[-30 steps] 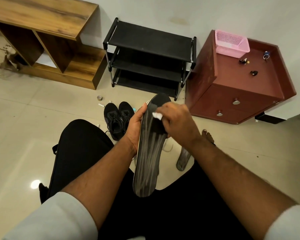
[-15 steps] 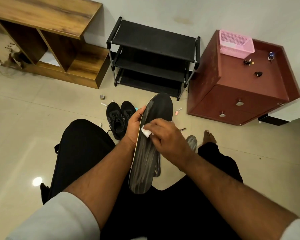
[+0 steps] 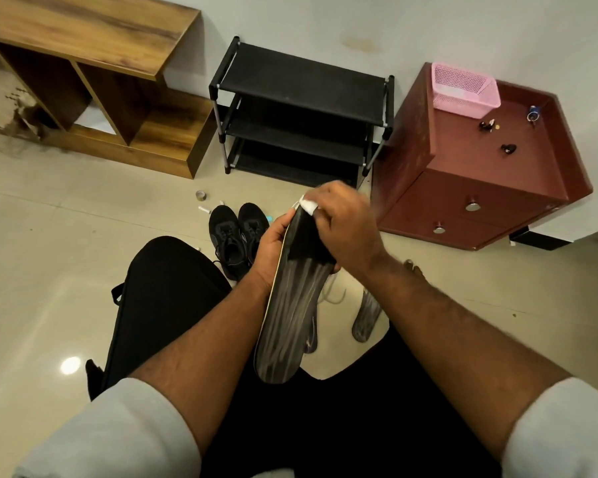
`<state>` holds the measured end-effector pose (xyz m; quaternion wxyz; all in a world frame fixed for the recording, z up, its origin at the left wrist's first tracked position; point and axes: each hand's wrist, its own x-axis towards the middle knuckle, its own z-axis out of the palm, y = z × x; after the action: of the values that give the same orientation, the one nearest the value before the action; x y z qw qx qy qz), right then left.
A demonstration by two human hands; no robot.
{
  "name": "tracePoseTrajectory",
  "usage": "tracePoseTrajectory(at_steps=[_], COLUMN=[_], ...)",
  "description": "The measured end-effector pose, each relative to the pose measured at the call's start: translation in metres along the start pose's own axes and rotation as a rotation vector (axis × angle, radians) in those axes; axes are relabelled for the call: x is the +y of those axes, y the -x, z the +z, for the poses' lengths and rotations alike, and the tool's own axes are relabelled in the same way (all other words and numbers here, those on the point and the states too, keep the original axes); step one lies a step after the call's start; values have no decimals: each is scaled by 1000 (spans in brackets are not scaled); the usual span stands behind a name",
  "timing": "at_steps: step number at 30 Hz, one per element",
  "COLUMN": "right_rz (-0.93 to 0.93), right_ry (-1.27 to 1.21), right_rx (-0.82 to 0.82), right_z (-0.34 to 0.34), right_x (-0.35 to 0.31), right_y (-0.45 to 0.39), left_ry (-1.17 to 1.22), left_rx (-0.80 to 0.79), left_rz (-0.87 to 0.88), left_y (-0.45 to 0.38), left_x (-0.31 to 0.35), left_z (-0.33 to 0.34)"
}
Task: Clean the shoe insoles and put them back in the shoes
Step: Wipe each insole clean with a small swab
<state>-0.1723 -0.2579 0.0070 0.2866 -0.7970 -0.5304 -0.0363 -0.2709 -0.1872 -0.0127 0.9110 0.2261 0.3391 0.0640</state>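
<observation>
Head view, looking down over the lap of a seated person in dark trousers and pale sleeves. The left hand (image 3: pixel 271 248) curls its fingers around the left edge of a dark insole (image 3: pixel 290 315), holding it above the lap with its streaked upper face toward the camera and its toe end pointing away from the body. The right hand (image 3: pixel 346 225) lies over the toe end, its fingers bent around a small white wipe (image 3: pixel 308 204) pressed against the tip of the insole. On the tiled floor (image 3: pixel 49 257) just beyond the left knee stands a pair of black shoes (image 3: pixel 237 236), side by side and touching, toes away from the person. A second insole (image 3: pixel 366 319) lies on the floor to the right of the held one, partly hidden by the right forearm; pale laces show between the two. Beyond the shoes, against the wall, stands a black shoe rack (image 3: pixel 301 115), flanked by a wooden shelf unit (image 3: pixel 94 74) on the left and a reddish-brown cabinet (image 3: pixel 480 188) on the right. A pink basket (image 3: pixel 465 89) sits at the cabinet's far-left corner, with a few small objects near its far edge.
</observation>
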Motion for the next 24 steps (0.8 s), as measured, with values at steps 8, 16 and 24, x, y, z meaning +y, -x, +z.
tracePoseTrajectory(at_steps=[8, 16, 24], right_rz=[-235, 0, -203], right_ry=[37, 239, 129], right_rx=[-102, 32, -73], right_z=[12, -7, 10], right_x=[-26, 11, -15], right_y=[50, -13, 31], left_ry=[-286, -8, 104], left_rx=[73, -67, 55], left_rz=[195, -10, 85], left_y=[-10, -1, -8], left_x=[0, -7, 4], left_z=[-14, -2, -5])
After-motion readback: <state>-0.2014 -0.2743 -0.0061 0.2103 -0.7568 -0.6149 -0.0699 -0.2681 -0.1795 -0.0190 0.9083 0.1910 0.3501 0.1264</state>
